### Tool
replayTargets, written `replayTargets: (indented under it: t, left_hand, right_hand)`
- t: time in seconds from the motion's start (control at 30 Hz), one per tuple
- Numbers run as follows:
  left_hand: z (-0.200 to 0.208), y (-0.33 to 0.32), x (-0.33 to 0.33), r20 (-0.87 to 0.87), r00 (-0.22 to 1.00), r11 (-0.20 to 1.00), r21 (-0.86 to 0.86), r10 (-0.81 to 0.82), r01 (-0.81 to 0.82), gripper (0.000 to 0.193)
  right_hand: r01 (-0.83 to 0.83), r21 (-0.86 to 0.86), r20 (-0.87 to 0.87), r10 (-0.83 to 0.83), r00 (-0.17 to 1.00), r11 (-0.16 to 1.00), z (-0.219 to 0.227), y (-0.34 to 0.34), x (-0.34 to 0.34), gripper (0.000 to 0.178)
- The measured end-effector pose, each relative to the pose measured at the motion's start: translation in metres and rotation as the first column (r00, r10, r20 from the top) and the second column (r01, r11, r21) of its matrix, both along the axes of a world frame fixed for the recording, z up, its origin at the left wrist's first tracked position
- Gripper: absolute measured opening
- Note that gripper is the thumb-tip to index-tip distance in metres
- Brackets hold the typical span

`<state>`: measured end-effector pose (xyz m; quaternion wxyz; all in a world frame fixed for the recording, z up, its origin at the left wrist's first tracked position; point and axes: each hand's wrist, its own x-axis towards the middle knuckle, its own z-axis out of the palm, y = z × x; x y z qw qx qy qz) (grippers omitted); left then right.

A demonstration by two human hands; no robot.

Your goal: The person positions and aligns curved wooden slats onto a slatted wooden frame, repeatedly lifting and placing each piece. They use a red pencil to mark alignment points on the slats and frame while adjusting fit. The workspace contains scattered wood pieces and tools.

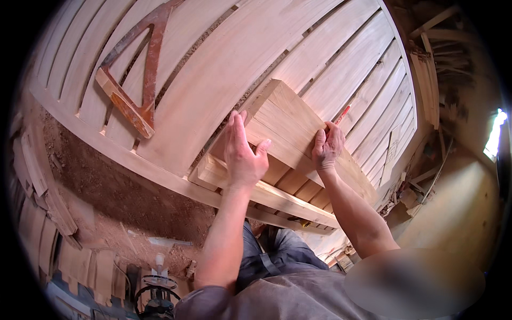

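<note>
A thick bundle of pale planed boards [296, 114] lies slantwise across a slatted wooden panel, its boards pressed side by side. My left hand [246, 158] is at the left end of the bundle, fingers stretched and thumb apart, with nothing in its grasp. Over the bundle's near edge rests my right hand [328, 148], its fingers bent. A red pencil [343, 114] sticks out from these fingers, pointing away from me. Closer to my body, another long board [293, 202] lies along the panel's near edge, with shorter slats between it and the bundle.
The slatted panel [224, 80] fills most of the work surface, with gaps between its slats. A worn reddish-brown triangular wooden square [152, 69] lies on it at the left. Wood offcuts [85, 266] and a dark machine [157, 293] stand at the lower left. More timber [426, 80] leans at the right.
</note>
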<state>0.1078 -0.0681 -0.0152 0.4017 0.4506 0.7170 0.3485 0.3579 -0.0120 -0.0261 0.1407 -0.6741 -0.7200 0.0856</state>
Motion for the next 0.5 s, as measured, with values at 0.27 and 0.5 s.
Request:
replayTargets:
  t: [0.27, 0.5]
  left_hand:
    - [0.005, 0.0, 0.006, -0.027, 1.0, 0.999, -0.044, 0.006, -0.007, 0.101]
    - [-0.003, -0.001, 0.001, -0.01, 0.939, 0.924, 0.182, 0.343, -0.336, 0.102]
  right_hand:
    - [-0.018, -0.012, 0.003, 0.018, 1.0, 1.0, 0.002, -0.003, 0.003, 0.03]
    - [-0.014, 0.013, -0.005, 0.014, 1.0, 1.0, -0.003, 0.001, 0.004, 0.031]
